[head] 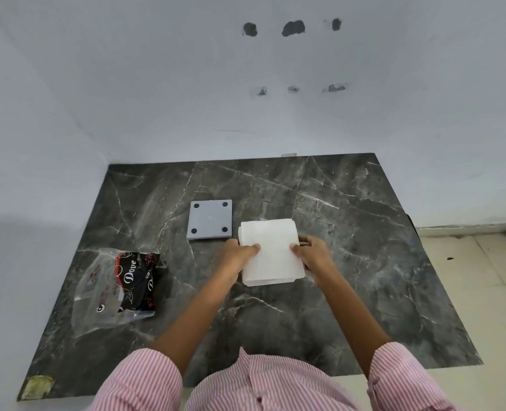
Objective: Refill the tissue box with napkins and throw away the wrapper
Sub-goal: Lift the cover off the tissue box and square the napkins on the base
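A white stack of napkins [271, 252] sits in the middle of the dark marble slab [364, 232]. My left hand [238, 252] grips its left edge, thumb on top, and my right hand [312, 250] grips its right edge the same way. The tissue box beneath the stack is almost fully hidden; only a dark sliver shows by my right hand. A grey square base panel [210, 219] with dark round feet at its corners lies flat just left of the napkins. The clear and black-red wrapper [121, 284], printed "Dove", lies crumpled at the slab's left side.
A white wall rises behind the slab and along its left side. Pale floor tiles [468, 277] lie to the right. A yellowish tape patch [38, 387] marks the slab's near left corner. My pink striped sleeves fill the bottom of the view.
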